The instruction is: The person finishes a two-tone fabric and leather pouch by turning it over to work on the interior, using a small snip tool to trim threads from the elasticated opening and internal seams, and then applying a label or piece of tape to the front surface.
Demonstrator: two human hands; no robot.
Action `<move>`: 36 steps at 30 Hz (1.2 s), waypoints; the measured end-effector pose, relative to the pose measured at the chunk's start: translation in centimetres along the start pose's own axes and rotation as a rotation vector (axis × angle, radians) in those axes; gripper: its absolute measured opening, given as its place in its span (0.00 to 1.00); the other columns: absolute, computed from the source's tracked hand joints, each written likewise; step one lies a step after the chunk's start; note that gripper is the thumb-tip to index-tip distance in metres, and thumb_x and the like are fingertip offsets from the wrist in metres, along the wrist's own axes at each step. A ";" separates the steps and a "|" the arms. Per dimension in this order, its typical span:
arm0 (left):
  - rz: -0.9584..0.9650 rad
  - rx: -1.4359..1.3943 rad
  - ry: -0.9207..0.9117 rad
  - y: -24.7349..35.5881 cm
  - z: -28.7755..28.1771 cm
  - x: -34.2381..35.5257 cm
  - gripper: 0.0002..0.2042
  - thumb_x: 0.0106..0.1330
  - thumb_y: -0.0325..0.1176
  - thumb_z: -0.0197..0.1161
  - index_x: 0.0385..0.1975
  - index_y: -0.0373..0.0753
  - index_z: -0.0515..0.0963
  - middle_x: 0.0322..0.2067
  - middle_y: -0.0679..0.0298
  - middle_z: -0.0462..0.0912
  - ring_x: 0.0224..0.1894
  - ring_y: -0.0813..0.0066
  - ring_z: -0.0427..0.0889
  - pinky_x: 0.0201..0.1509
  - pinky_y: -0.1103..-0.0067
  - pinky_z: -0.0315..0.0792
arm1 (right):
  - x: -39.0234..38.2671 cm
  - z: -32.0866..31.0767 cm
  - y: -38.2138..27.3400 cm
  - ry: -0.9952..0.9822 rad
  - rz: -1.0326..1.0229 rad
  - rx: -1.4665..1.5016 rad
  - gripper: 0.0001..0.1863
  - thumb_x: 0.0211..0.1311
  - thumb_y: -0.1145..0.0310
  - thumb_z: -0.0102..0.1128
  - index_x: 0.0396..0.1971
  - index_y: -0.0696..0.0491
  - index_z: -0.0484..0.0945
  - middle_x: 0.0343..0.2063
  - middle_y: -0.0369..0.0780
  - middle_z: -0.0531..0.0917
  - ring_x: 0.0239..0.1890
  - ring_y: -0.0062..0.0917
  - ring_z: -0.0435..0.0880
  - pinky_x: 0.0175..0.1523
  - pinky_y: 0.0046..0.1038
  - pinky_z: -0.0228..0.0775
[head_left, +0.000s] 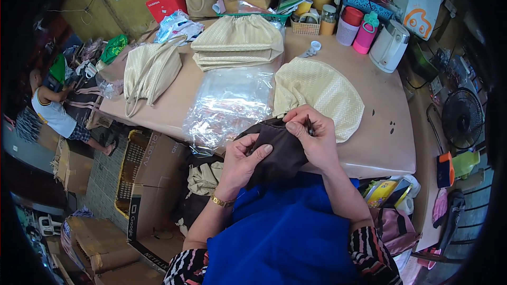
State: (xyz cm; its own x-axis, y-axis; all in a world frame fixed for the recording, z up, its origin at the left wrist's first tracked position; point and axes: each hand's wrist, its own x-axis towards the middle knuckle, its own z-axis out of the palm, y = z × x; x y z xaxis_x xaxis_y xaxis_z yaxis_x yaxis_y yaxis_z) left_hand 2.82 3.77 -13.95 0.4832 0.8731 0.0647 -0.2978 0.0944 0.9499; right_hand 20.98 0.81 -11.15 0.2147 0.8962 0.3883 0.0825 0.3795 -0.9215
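Note:
Both my hands hold dark brown fabric (pixel 277 163) at the table's front edge, joined to or lying against a cream woven drawstring bag (pixel 322 95). My left hand (pixel 245 155) pinches it at the left, thumb on top. My right hand (pixel 311 137) grips its upper edge, thumb and index finger closed on it near the cream bag's gathered part. A pile of clear plastic bags (pixel 227 105) lies just left of the fabric, below folded cream bags (pixel 237 45). Another cream drawstring bag (pixel 150 76) with straps sits at the left.
A person (pixel 50 105) in a white top works at the far left beside cardboard boxes (pixel 76 171). A kettle (pixel 388 47), bottles (pixel 364 34) and baskets (pixel 304 26) stand along the table's back (pixel 385 148). A fan (pixel 459 116) is at the right; a large carton (pixel 156 174) is below left.

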 end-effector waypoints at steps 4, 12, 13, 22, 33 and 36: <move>-0.058 -0.108 -0.045 0.0 -0.7 -0.4 0.12 0.63 0.27 0.66 0.44 0.30 0.79 0.37 0.65 0.84 0.36 0.85 0.80 0.43 0.86 0.75 | 0.4 -0.5 -0.3 0.068 -0.013 0.018 0.04 0.59 0.76 0.63 0.27 0.59 0.78 0.28 0.33 0.80 0.27 0.13 0.72 0.35 0.17 0.63; -0.121 -0.285 -0.003 -0.6 -1.9 -0.9 0.13 0.62 0.24 0.65 0.46 0.30 0.78 0.41 0.61 0.84 0.40 0.81 0.81 0.47 0.83 0.75 | 0.7 -4.9 -1.0 0.301 0.136 0.668 0.05 0.62 0.71 0.62 0.29 0.56 0.79 0.27 0.37 0.80 0.16 0.10 0.66 0.19 0.17 0.51; -0.118 -0.281 -0.001 -0.7 -2.1 -1.0 0.13 0.62 0.24 0.65 0.46 0.30 0.78 0.41 0.61 0.84 0.40 0.81 0.81 0.47 0.83 0.75 | 0.6 -3.7 -1.2 0.257 0.086 0.386 0.05 0.61 0.71 0.63 0.32 0.57 0.79 0.30 0.36 0.80 0.18 0.11 0.68 0.23 0.17 0.56; -0.165 0.009 -0.185 2.5 -3.1 -0.2 0.27 0.57 0.31 0.71 0.56 0.31 0.72 0.43 0.63 0.81 0.45 0.76 0.80 0.51 0.80 0.73 | -1.1 -1.9 -0.3 -0.191 0.302 -0.513 0.11 0.53 0.67 0.70 0.29 0.58 0.80 0.17 0.42 0.78 0.21 0.23 0.74 0.30 0.27 0.66; 0.262 1.204 -0.405 7.8 -0.3 3.2 0.07 0.54 0.31 0.70 0.31 0.37 0.85 0.24 0.60 0.80 0.25 0.69 0.79 0.33 0.75 0.72 | -1.3 -0.8 -2.3 -0.242 -0.019 -0.623 0.10 0.44 0.81 0.60 0.30 0.57 0.78 0.25 0.46 0.81 0.28 0.41 0.82 0.33 0.35 0.70; 0.207 1.135 -0.319 6.8 -0.8 3.0 0.07 0.57 0.31 0.69 0.29 0.34 0.83 0.22 0.62 0.80 0.25 0.74 0.80 0.28 0.75 0.71 | -1.5 -1.1 -2.3 -0.218 -0.018 -0.626 0.09 0.44 0.81 0.61 0.30 0.57 0.78 0.25 0.46 0.81 0.28 0.41 0.82 0.33 0.35 0.70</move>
State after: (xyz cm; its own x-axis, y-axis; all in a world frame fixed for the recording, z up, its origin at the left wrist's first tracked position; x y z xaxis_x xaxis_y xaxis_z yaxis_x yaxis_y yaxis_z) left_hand 1.62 7.41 -7.52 0.7420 0.6489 0.1685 0.4254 -0.6500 0.6297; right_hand 21.59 -1.66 -9.66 0.0112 0.9418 0.3360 0.6481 0.2491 -0.7197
